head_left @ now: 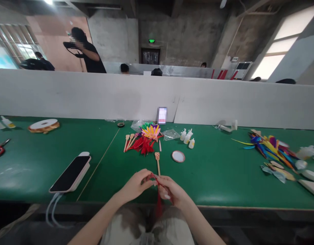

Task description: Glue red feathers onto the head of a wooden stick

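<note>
Both the left hand [137,185] and right hand [174,192] pinch 1 red tassel [159,206] in closed fingers, near 1 wooden stick [158,166].

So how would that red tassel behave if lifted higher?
The red tassel would probably be floppy, since its strands hang down below the right hand. It is likely light, looking so thin, and might sway freely.
</note>
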A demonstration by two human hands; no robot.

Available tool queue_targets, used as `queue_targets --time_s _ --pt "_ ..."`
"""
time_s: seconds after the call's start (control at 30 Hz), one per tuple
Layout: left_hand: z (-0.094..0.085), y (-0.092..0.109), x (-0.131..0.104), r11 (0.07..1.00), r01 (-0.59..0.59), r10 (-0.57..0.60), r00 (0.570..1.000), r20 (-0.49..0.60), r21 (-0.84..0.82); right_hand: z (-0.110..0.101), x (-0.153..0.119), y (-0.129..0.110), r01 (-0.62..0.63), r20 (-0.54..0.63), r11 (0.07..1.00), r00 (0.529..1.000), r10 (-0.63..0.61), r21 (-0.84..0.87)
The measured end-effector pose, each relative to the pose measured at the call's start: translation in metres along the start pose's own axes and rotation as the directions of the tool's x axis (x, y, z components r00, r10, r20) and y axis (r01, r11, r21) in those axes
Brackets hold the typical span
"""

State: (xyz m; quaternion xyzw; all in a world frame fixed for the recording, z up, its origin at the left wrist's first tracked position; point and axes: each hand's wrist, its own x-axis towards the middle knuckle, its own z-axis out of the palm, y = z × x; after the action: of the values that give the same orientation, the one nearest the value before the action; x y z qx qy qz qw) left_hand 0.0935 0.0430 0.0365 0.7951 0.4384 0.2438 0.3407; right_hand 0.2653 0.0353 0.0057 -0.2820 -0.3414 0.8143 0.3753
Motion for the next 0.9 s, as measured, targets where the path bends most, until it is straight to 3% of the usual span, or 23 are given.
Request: queue_targets --time_s 0.17,0.27,0.37,0.43,0.53,0.67,0.77,0.9 --pt "0.017 -0.002 0.003 0.994 0.043 -0.066 0.97 -0.235 -0.099 0.008 -0.002 0.002 0.035 -0.028 0.991 0.999 -0.039 -0.126" --pt "0.02 0.002 0.005 0.99 0.071 -0.105 0.946 -0.307 -0.122 0.016 -0.009 0.0 0.067 -0.136 0.92 0.982 -0.129 -0.386" --pt "0.018 0.006 0.005 0.989 0.122 -0.141 0.94 -0.311 -0.081 0.027 -0.02 -0.007 0.088 -0.153 0.65 0.94 -0.304 -0.755" --pt "0.016 0.008 0.003 0.99 0.139 -0.133 0.951 -0.281 -0.001 0.034 -0.028 -0.013 0.018 -0.143 0.436 0.932 -0.333 -0.9" --pt "0.011 0.013 0.0 0.987 0.128 -0.106 0.972 -0.208 0.098 0.042 -0.035 -0.02 -0.018 -0.086 0.211 0.945 -0.316 -0.977" --pt "0.002 0.021 -0.004 0.993 0.106 -0.101 0.99 -0.1 0.048 0.049 -0.034 -0.026 -0.039 -0.043 0.02 0.952 -0.303 -0.999" --pt "-0.004 0.029 -0.007 0.99 0.142 -0.143 0.986 -0.085 -0.015 0.052 -0.033 -0.031 -0.023 -0.033 0.038 0.96 -0.279 -0.999" --pt "-0.016 0.039 -0.013 0.987 0.15 -0.152 0.988 -0.03 -0.05 0.052 -0.037 -0.038 0.077 0.018 0.277 0.977 -0.211 -0.958"
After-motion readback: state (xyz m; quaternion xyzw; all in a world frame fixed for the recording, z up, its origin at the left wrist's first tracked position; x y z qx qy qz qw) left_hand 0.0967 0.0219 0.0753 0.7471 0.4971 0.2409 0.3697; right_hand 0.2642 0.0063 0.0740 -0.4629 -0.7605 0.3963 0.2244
